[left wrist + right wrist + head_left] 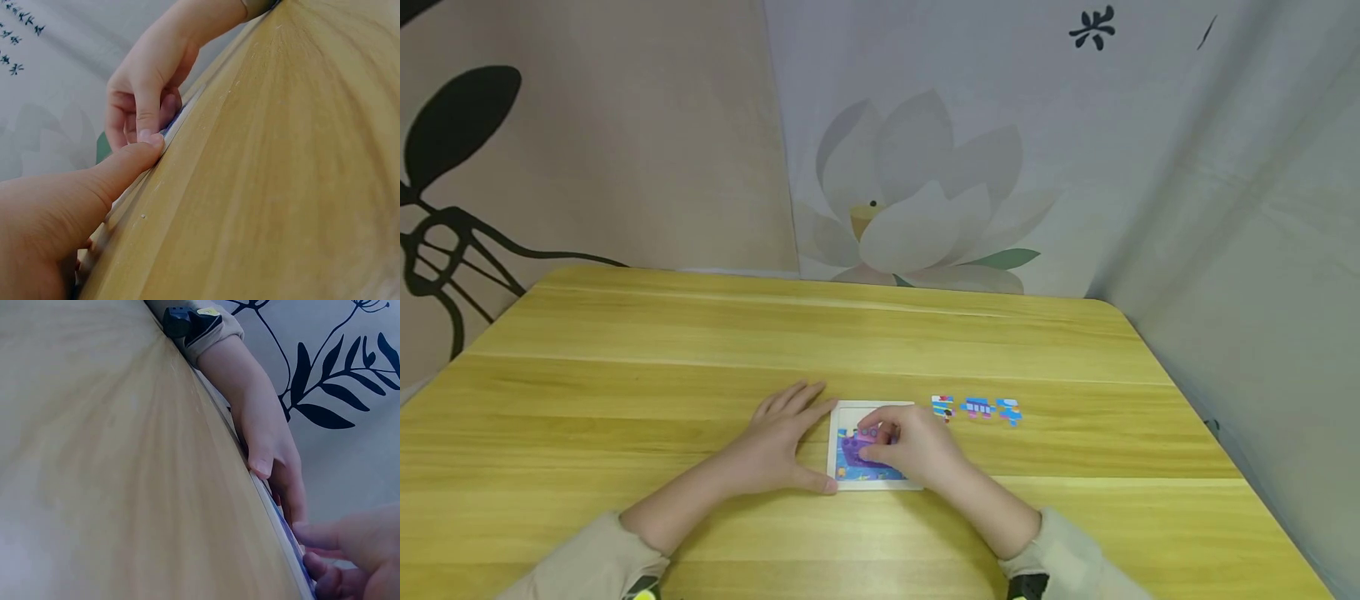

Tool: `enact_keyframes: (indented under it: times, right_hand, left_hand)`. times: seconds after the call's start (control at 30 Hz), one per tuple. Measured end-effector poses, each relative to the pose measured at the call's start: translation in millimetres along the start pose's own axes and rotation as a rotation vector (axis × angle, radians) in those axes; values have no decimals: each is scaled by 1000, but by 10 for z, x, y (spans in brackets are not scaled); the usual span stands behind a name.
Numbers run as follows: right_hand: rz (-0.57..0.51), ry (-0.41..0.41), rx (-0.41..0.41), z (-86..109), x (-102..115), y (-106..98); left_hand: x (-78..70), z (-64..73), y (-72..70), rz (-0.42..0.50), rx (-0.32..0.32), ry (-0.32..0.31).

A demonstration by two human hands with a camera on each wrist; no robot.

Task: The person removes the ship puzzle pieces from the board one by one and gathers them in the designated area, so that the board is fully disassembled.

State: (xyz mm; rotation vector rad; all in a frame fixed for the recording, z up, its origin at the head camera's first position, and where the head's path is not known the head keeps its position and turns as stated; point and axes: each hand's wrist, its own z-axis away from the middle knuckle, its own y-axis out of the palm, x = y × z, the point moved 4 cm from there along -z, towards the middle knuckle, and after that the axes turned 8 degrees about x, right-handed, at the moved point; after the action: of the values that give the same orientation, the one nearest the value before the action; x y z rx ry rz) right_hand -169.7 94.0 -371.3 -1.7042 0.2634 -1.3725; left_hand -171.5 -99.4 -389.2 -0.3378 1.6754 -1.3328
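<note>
Hands at white tray, puzzle inside

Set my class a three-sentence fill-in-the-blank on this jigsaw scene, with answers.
1. The puzzle tray's frame is coloured ____.
2. Beside the tray, ____ loose jigsaw pieces lie on the table.
3. The left hand touches the frame, while the ____ hand is over the puzzle picture.

Missing words: white; three; right.

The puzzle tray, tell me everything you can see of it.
The white-rimmed puzzle tray lies flat on the wooden table. A purple boat on blue fills its lower part; its upper left is bare white. The left hand touches its left rim; the right hand is over it, hiding much of its right side.
</note>
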Motion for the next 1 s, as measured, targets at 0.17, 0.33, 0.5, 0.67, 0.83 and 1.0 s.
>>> enact_keyframes:
  times: [0.17,0.33,0.5,0.67,0.83,1.0]
  right_hand:
    - [54,39,-19,-1,25,15]
    - [84,45,-28,2,51,23]
    - [112,45,-31,-12,73,29]
    - [145,86,-17,-28,94,31]
    - [161,107,-12,-11,113,32]
    - [161,95,-28,15,126,42]
  left_hand:
    - [-9,-3,-4,2,4,1]
    - [-16,-5,-11,3,7,7]
    - [-13,2,-19,4,10,-1]
    - [-19,4,-27,12,9,-3]
    - [-7,5,-13,19,6,0]
    - [-3,9,-4,12,0,0]
